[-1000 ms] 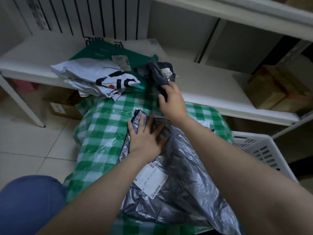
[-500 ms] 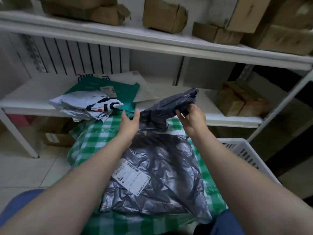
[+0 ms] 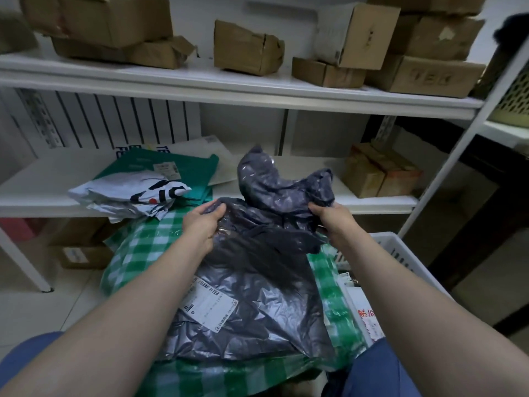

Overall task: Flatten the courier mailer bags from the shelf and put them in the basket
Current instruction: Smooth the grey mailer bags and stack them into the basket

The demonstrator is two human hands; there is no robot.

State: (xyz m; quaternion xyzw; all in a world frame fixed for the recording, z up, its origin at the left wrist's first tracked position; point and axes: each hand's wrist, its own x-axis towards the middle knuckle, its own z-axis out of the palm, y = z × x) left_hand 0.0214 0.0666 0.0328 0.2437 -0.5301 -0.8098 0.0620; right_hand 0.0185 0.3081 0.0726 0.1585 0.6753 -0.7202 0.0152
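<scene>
A crumpled dark grey mailer bag [image 3: 274, 193] hangs in the air in front of the middle shelf [image 3: 43, 193]. My left hand [image 3: 204, 222] grips its left edge and my right hand [image 3: 329, 217] grips its right edge. Below it a flat grey mailer with a white label [image 3: 252, 313] lies on a green-and-white checked bag [image 3: 143, 250] on my lap. On the shelf to the left lie a white mailer with black marks [image 3: 128, 190] and a green mailer [image 3: 183, 170]. The white basket [image 3: 400, 253] stands at my right.
Cardboard boxes [image 3: 249, 47] line the upper shelf, and more boxes [image 3: 378, 170] sit at the right of the middle shelf. A white shelf post [image 3: 446, 164] slants down to the basket. A box [image 3: 83, 256] lies on the floor under the shelf.
The dark grey bag came off the shelf. My left hand left the flat grey mailer and took the bag's left edge; both hands now hold it spread wider. The view tilted up.
</scene>
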